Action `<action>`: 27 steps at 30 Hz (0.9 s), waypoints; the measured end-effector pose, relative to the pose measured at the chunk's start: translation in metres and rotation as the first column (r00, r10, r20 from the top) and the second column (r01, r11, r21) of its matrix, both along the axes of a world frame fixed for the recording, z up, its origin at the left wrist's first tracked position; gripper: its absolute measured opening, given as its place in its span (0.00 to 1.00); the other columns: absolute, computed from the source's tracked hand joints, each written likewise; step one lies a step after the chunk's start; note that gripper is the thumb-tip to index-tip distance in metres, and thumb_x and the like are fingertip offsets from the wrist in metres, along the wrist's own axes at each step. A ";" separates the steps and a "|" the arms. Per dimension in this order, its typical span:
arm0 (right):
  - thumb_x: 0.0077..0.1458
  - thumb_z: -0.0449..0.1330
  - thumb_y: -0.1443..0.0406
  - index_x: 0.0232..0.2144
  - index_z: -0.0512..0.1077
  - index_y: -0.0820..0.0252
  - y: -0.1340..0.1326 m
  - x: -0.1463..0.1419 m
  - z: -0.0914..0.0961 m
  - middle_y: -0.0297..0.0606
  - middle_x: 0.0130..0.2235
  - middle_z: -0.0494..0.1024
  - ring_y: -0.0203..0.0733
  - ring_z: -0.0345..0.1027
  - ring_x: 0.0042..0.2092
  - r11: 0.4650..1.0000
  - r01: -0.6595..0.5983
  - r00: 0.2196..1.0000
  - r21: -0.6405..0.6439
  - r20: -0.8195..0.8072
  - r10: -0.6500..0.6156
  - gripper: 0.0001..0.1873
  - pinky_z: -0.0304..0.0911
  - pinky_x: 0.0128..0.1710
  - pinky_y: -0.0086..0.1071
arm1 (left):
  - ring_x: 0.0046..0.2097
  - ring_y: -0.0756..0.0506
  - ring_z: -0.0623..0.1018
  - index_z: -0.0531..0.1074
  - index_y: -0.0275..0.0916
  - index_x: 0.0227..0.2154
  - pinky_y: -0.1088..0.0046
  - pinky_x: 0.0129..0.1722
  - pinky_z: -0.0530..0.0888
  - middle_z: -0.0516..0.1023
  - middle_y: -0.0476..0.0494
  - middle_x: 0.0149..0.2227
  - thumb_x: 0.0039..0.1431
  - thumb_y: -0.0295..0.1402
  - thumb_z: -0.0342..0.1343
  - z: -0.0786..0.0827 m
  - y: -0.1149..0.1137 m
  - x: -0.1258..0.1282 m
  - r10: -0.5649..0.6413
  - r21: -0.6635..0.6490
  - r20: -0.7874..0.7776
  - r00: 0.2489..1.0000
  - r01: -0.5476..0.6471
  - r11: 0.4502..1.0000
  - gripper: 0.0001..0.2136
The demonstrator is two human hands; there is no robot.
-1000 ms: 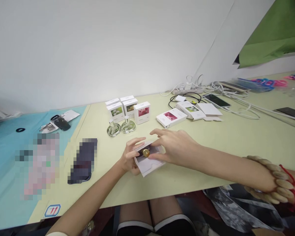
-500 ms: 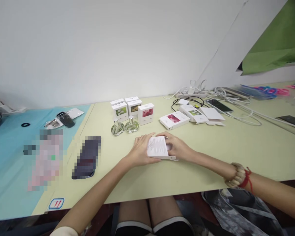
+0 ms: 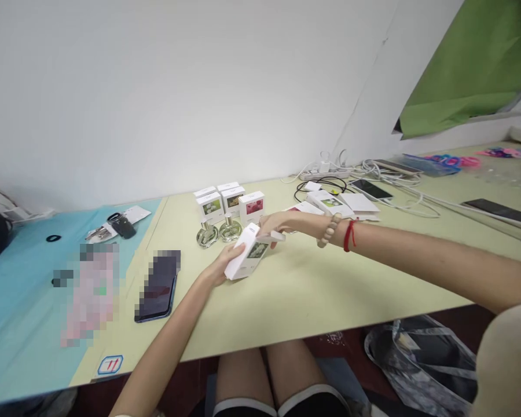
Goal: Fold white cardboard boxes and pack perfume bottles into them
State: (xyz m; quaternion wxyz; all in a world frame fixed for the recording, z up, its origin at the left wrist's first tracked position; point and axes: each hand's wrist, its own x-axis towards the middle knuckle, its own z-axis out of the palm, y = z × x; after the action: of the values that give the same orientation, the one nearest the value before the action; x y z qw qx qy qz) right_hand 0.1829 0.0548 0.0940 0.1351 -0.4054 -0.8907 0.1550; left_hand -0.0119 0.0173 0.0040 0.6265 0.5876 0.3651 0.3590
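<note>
Left hand (image 3: 218,269): closed around the lower end of the white box (image 3: 246,260), fingers under it.
Right hand (image 3: 282,223): fingertips pinched on the box's upper end, at the flap (image 3: 276,237).
Box position: held clear of the table (image 3: 330,284), tilted, picture panel facing up, just in front of the two glass bottles (image 3: 218,234).
Contents: not visible, so I could not tell whether the box was full.
Risk 1: the flap stuck out and looked untucked. A hard pinch there could crease or tear the card.
Risk 2: the box was held only at its two ends. If either hand slackened, it would likely drop onto the table or against the bottles.
Risk 3: the bottles stood just behind the box, and a push forward could tip them. They looked round-bodied and easy to roll.
Risk 4: the right forearm crossed above the flat boxes (image 3: 332,202). Lowering it could sweep them aside.
Behind: upright boxes (image 3: 232,201) in a cluster, touching or nearly so.
Far right: cables (image 3: 330,184) tangled near the wall.
Left: dark phone (image 3: 158,286) at the edge of the blue mat (image 3: 21,272), keys (image 3: 113,226) further back, both well apart from the hands.
Obstruction: only the bottles crowded the box.
</note>
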 end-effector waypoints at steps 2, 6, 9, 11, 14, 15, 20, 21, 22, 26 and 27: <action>0.44 0.61 0.64 0.24 0.75 0.62 -0.002 -0.005 -0.004 0.34 0.24 0.75 0.37 0.66 0.26 0.990 -0.003 1.000 -0.140 0.014 0.005 0.06 0.60 0.23 0.27 | 0.49 0.38 0.72 0.62 0.39 0.53 0.58 0.48 0.70 0.72 0.38 0.49 0.45 0.52 0.58 0.003 -0.003 0.003 0.120 0.305 -0.103 0.987 -0.083 0.949 0.34; 0.41 0.62 0.62 0.33 0.73 0.65 -0.011 -0.002 -0.009 0.39 0.34 0.76 0.39 0.69 0.34 0.969 0.006 0.989 -0.247 -0.142 -0.042 0.15 0.62 0.30 0.28 | 0.54 0.39 0.65 0.57 0.42 0.56 0.57 0.55 0.63 0.65 0.39 0.52 0.39 0.44 0.65 0.007 -0.006 0.008 0.334 0.712 -0.236 0.913 -0.072 0.698 0.40; 0.40 0.64 0.59 0.38 0.72 0.65 -0.019 0.012 -0.010 0.45 0.44 0.73 0.42 0.68 0.41 0.986 -0.008 0.970 -0.168 -0.240 -0.033 0.22 0.63 0.35 0.29 | 0.53 0.39 0.65 0.57 0.43 0.55 0.57 0.53 0.64 0.65 0.40 0.50 0.38 0.41 0.66 0.004 -0.006 0.008 0.371 0.776 -0.260 0.891 -0.035 0.630 0.39; 0.42 0.63 0.56 0.41 0.71 0.64 -0.022 0.023 -0.009 0.45 0.44 0.73 0.41 0.68 0.42 0.984 -0.007 0.962 -0.181 -0.271 -0.043 0.24 0.63 0.35 0.30 | 0.53 0.39 0.65 0.57 0.43 0.55 0.57 0.54 0.63 0.64 0.40 0.50 0.38 0.40 0.66 0.002 -0.006 0.007 0.382 0.788 -0.263 0.886 -0.031 0.615 0.39; 0.44 0.61 0.54 0.42 0.71 0.62 -0.023 0.037 -0.003 0.44 0.42 0.74 0.39 0.68 0.38 0.973 0.028 0.957 -0.227 -0.274 -0.091 0.25 0.63 0.34 0.30 | 0.54 0.40 0.64 0.57 0.42 0.55 0.57 0.54 0.63 0.63 0.39 0.51 0.39 0.40 0.66 0.001 -0.004 0.006 0.382 0.789 -0.260 0.887 -0.033 0.614 0.38; 0.45 0.60 0.53 0.41 0.72 0.62 -0.022 0.040 -0.001 0.44 0.43 0.73 0.38 0.68 0.38 0.973 0.030 0.957 -0.229 -0.275 -0.094 0.23 0.63 0.35 0.31 | 0.54 0.40 0.64 0.57 0.41 0.54 0.58 0.54 0.63 0.63 0.39 0.51 0.39 0.39 0.65 0.001 -0.003 0.006 0.373 0.783 -0.263 0.890 -0.030 0.622 0.38; 0.49 0.57 0.53 0.31 0.75 0.61 -0.019 0.043 -0.001 0.42 0.48 0.71 0.39 0.68 0.42 0.983 0.022 0.943 -0.185 -0.324 -0.082 0.17 0.62 0.40 0.32 | 0.53 0.40 0.66 0.57 0.42 0.54 0.57 0.54 0.64 0.64 0.39 0.52 0.43 0.38 0.64 -0.001 0.000 0.006 0.319 0.739 -0.268 0.909 -0.018 0.674 0.34; 0.49 0.57 0.54 0.30 0.74 0.61 -0.018 0.040 -0.002 0.41 0.46 0.71 0.40 0.68 0.42 0.988 0.030 0.938 -0.152 -0.336 -0.080 0.16 0.62 0.40 0.32 | 0.54 0.40 0.66 0.56 0.42 0.54 0.57 0.54 0.64 0.64 0.39 0.52 0.43 0.37 0.63 -0.002 0.000 0.006 0.316 0.735 -0.266 0.911 -0.021 0.678 0.34; 0.50 0.58 0.55 0.29 0.74 0.61 -0.018 0.037 -0.003 0.41 0.44 0.72 0.40 0.68 0.41 0.994 0.037 0.934 -0.106 -0.349 -0.072 0.15 0.62 0.40 0.33 | 0.54 0.39 0.66 0.55 0.42 0.55 0.57 0.54 0.64 0.63 0.38 0.53 0.44 0.37 0.63 -0.004 -0.001 0.006 0.323 0.738 -0.261 0.910 -0.028 0.674 0.34; 0.49 0.60 0.59 0.28 0.72 0.62 -0.024 0.017 0.000 0.42 0.40 0.73 0.41 0.67 0.41 0.993 0.024 0.929 0.116 -0.370 0.021 0.11 0.62 0.42 0.34 | 0.58 0.38 0.61 0.44 0.44 0.57 0.53 0.55 0.62 0.55 0.33 0.57 0.44 0.34 0.63 -0.009 -0.005 0.009 0.427 0.860 -0.151 0.891 -0.095 0.502 0.41; 0.50 0.60 0.60 0.29 0.72 0.62 -0.027 0.012 0.002 0.42 0.40 0.72 0.41 0.67 0.41 0.989 0.011 0.933 0.148 -0.358 0.044 0.10 0.62 0.42 0.34 | 0.59 0.37 0.60 0.43 0.44 0.57 0.51 0.55 0.61 0.53 0.33 0.58 0.45 0.33 0.63 -0.010 -0.005 0.009 0.440 0.898 -0.120 0.890 -0.092 0.431 0.40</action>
State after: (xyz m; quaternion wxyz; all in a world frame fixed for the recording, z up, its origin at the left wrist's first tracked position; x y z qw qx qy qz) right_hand 0.1949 0.0282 0.0960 0.3245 -0.3515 -0.8631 0.1617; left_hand -0.0027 0.0121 -0.0055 0.1001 0.8082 0.3215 0.4832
